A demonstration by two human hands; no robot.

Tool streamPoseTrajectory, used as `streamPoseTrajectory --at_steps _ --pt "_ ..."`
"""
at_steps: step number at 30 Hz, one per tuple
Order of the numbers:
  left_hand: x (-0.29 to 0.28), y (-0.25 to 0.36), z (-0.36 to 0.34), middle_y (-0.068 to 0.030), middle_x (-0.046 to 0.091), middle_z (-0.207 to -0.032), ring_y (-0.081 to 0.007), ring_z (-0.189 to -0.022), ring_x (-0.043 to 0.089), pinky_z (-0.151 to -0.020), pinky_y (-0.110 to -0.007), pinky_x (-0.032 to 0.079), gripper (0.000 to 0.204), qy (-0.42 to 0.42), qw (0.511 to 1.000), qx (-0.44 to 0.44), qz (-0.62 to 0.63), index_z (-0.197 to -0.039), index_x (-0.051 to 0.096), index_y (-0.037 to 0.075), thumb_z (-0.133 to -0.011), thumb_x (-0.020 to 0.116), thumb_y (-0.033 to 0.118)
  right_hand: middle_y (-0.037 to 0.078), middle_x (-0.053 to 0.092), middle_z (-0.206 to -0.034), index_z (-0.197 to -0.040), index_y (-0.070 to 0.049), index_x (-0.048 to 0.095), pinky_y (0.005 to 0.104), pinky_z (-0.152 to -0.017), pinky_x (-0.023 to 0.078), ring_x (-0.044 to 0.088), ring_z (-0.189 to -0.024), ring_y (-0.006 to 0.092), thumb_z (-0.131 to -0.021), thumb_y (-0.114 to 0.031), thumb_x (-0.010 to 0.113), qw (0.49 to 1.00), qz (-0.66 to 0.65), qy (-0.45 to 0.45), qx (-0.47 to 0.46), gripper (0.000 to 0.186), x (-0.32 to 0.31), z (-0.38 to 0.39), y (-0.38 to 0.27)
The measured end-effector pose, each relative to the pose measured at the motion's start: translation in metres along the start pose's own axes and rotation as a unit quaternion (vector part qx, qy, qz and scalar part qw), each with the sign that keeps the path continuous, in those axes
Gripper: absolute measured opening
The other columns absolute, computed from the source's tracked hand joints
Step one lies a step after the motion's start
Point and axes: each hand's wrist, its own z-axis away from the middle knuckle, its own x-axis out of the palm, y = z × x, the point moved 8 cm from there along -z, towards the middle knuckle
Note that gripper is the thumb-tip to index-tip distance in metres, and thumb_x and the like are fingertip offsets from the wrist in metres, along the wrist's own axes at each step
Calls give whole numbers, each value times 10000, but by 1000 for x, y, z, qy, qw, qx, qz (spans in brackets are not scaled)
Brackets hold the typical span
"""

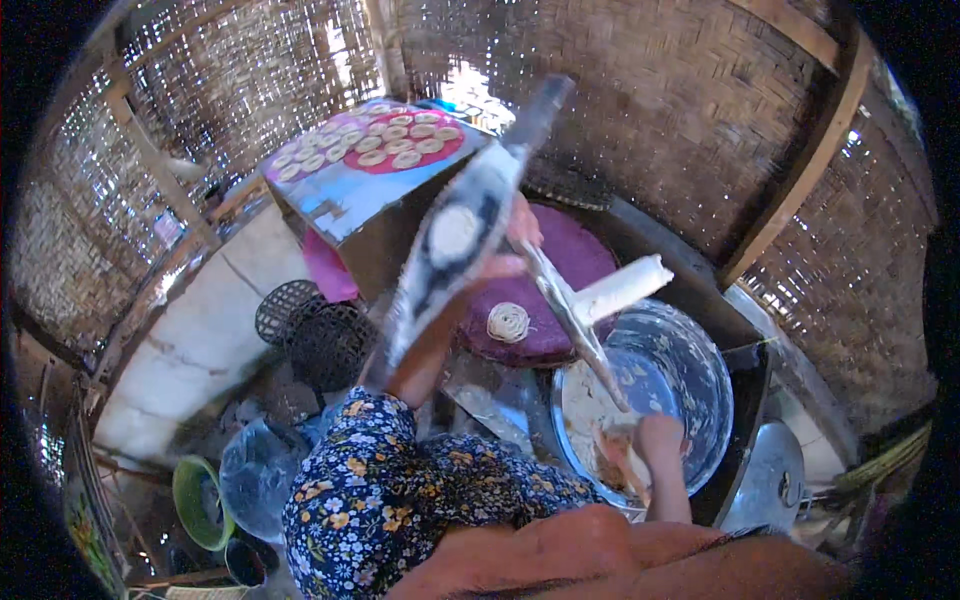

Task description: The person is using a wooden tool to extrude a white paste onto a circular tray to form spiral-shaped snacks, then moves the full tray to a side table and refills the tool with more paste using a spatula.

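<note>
My left hand (515, 245) grips a two-part dough press (470, 215) held up over the work area. One part is a long board with a round, white, dough-filled opening. The other is a bar (570, 310) with a white cylinder (625, 290) sticking out sideways. Down in a metal basin (728, 385) at the right, my right hand (658, 447) is curled at the pale dough (590, 405); its fingertips are partly hidden. Below the press, a coil of dough strands (508, 322) lies on a round purple mat (575, 240).
Behind stands a box (345, 215) topped with many flat dough coils (395, 140). Dark woven baskets (325, 335), a clear plastic bag (260, 475) and a green basin (195, 505) are at the left. A metal lid (770, 475) sits at the right. Woven bamboo walls (650, 120) surround the space.
</note>
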Motion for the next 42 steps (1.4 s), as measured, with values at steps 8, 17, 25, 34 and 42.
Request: streamPoseTrajectory --at_steps 8,17,25,34,42 --pt "-7 -1 -19 -46 409 -856 -194 -761 481 -744 -334 394 307 -49 955 32 290 -800 518 149 -541 653 54 215 524 -1032 -1212 33 354 395 -742 425 550 -811 279 -575 -807 239 321 -874 -177 -319 1060 -181 37 -128" --pt "-52 -50 8 -208 334 -1276 -310 -1056 478 -907 -389 368 713 88 974 -196 78 -1283 288 41 -717 639 298 242 463 -1096 -1264 24 240 320 -561 445 554 -685 243 -623 -728 403 93 -918 -65 -379 1002 -206 30 -71" --pt "-18 -64 60 -131 535 -1100 -221 -1052 487 -970 -368 246 690 -285 904 -307 -86 -1195 425 24 -667 598 434 184 480 -1065 -1238 12 281 287 -538 486 572 -781 230 -645 -582 602 432 -867 156 -195 899 -204 6 -24" --pt "-14 -79 24 -98 580 -939 -233 -845 567 -780 -334 426 744 -311 861 -209 -343 -1208 445 135 -551 734 331 202 300 -1257 -1331 -28 25 383 -803 420 466 -1009 283 -533 -351 784 677 -596 347 -257 1148 -261 -4 -66" --pt "-16 -82 39 -123 566 -910 -303 -816 563 -718 -383 445 817 -264 900 -128 -322 -1215 403 92 -529 709 414 289 392 -1078 -1295 -153 197 450 -643 470 495 -882 421 -529 -348 776 782 -312 430 -326 980 -292 36 -112"
